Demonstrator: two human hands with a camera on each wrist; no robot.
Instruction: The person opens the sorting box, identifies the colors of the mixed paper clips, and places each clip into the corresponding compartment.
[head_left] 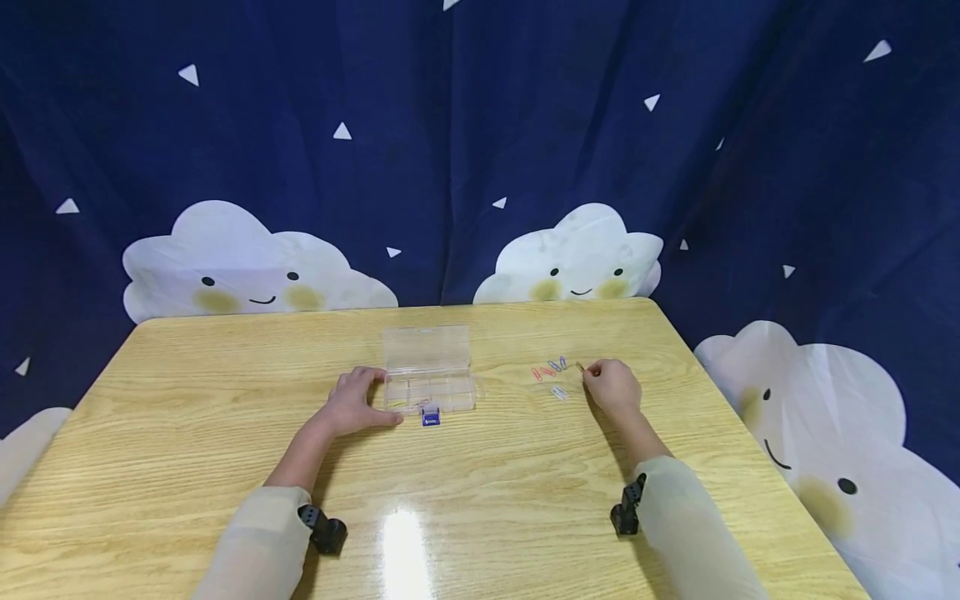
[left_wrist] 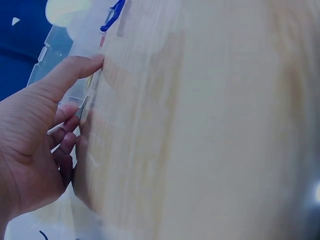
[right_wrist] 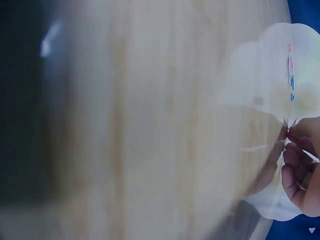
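Note:
A clear plastic compartment box (head_left: 427,350) stands on the table with its lid raised at the back. My left hand (head_left: 354,404) grips its left end, thumb at the front corner and fingers farther back. In the front-left of the box lie a few small clips, a yellow one among them. My right hand (head_left: 613,385) pinches a small yellow-orange paper clip (head_left: 580,366) between thumb and forefinger, just above or on the tabletop; which, I cannot tell. To its left lie red paper clips (head_left: 536,374), blue paper clips (head_left: 555,366) and whitish paper clips (head_left: 558,392).
The wooden table (head_left: 480,500) runs back to a dark blue curtain (head_left: 405,150) printed with clouds. A blue label or latch (head_left: 431,417) sits at the box's front edge. Each wrist carries a black camera.

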